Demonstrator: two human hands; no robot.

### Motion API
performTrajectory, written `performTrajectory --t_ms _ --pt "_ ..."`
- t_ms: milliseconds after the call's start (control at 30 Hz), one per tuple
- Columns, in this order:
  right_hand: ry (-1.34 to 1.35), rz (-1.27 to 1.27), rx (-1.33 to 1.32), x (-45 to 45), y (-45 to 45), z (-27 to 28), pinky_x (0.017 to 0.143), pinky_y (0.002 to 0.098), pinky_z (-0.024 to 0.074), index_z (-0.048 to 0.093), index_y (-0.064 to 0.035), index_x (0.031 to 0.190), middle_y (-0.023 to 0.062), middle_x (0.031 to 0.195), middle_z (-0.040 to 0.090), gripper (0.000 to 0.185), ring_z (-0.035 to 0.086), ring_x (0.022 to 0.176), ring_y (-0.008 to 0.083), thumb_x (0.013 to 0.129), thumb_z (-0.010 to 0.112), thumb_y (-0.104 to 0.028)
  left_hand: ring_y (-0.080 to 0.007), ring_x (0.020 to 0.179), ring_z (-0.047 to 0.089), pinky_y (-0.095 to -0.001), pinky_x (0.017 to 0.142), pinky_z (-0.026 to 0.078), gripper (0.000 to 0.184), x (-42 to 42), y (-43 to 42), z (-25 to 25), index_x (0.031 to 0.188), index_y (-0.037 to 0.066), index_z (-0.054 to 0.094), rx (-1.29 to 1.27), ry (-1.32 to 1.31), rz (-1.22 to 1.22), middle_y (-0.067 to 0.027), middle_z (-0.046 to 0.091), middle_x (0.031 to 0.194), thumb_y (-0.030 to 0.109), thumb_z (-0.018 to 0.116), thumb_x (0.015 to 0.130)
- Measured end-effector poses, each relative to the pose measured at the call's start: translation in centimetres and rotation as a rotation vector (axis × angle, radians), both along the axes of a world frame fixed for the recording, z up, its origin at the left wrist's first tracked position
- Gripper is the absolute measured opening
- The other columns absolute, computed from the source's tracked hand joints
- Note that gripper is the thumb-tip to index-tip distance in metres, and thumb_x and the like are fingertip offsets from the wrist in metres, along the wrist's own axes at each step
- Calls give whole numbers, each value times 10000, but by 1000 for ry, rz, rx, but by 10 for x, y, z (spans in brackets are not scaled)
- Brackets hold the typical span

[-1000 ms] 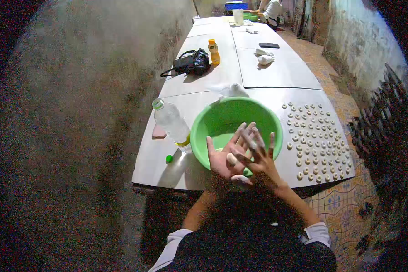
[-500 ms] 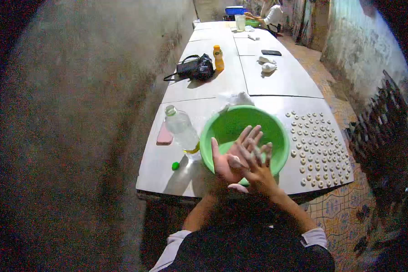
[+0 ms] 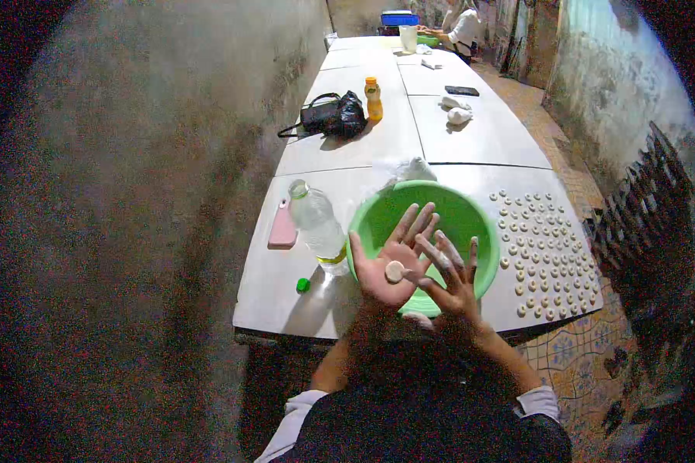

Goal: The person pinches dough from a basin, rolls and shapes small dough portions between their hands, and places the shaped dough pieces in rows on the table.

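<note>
My left hand [image 3: 390, 274] is palm up above the green basin [image 3: 493, 255], its fingers stretched out. On that palm lies a small, round, flattened piece of pale dough [image 3: 394, 272]. Close on its right is my right hand [image 3: 455, 289], fingers spread and whitened with flour or dough; one fingertip is at the dough's edge, and I cannot tell whether it touches. Behind both hands, the basin's inside is partly hidden. Many small dough rings [image 3: 534, 248] lie in rows on the table to the right.
An uncapped clear bottle [image 3: 318, 224] stands left of the basin, with a green cap [image 3: 303, 285] and a pink phone [image 3: 283, 228] nearby. Farther off are a black bag [image 3: 336, 117], an orange bottle [image 3: 373, 100] and a dark phone [image 3: 462, 91]. Another person [image 3: 463, 27] sits at the far end.
My hands were pressed together, the right over the left palm. Now the right hand has moved away to the right, and the flat round dough shows on my left palm.
</note>
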State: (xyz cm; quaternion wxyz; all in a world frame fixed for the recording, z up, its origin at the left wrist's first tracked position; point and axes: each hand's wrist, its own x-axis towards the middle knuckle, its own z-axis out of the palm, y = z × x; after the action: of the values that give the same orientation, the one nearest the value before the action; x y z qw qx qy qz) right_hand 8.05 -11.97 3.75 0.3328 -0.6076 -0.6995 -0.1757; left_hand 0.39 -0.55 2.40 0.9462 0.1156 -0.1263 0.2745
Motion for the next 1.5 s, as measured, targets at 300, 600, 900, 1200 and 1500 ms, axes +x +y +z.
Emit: performTrajectory --t_ms 300,600,900,1200,1500 --pt "1 8 -18 0 5 -4 1029 652 -6 601 -234 1042 96 1403 334 453 243 1323 340 725 595 -557 -284 1356 159 -434 1104 136 1030 2 -4 4 1403 0 154 39 -38 -9 -176 149 1467 793 227 749" --pt "-66 10 -55 -1 6 -8 1043 626 -25 617 -216 987 129 1371 367 445 240 1315 381 685 662 -541 -280 1352 168 -434 1100 159 1050 -2 -9 1 1399 -5 161 67 -23 7 -183 152 1464 806 240 737" --pt "-234 -87 -15 0 9 -16 1026 657 -21 609 -178 949 132 1370 364 444 240 1316 373 671 652 -522 -274 1329 223 -434 1087 204 1036 -3 -13 -6 1397 -2 170 24 -23 -25 -176 164 1463 794 274 743" --pt "-90 70 -62 -3 7 -13 1041 632 -19 600 -186 1003 149 1367 361 439 256 1304 382 690 645 -490 -278 1357 152 -470 1102 125 1062 -4 -20 -9 1402 -4 146 7 -55 -21 -189 134 1466 816 211 729" --pt "-120 43 -47 -4 3 -10 1033 648 -3 577 -211 1064 123 1378 361 400 272 1304 365 702 648 -368 -277 1358 143 -439 1100 148 1041 -11 -23 -1 1406 3 129 36 -14 24 -178 111 1474 801 223 745"
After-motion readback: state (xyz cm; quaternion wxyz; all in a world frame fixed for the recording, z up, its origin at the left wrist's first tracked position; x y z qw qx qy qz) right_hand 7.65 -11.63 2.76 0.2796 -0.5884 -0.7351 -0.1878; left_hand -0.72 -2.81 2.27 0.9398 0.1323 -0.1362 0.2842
